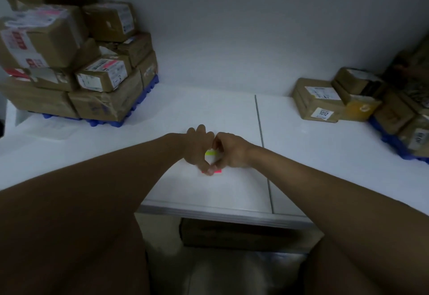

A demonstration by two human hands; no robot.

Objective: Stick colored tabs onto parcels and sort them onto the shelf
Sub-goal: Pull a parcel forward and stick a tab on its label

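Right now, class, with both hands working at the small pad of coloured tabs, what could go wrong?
1. Both hands, left hand and right hand, crowd the small pad of yellow and pink sticky tabs; several tabs might peel together.
2. The stacked brown cardboard parcels look uneven and could topple.

white table (144, 118), blue pallets (148, 90), paper sheet (52, 128)

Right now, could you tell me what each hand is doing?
Left hand: pinches the tab sheet.
Right hand: fingers curled round the same tab sheet.
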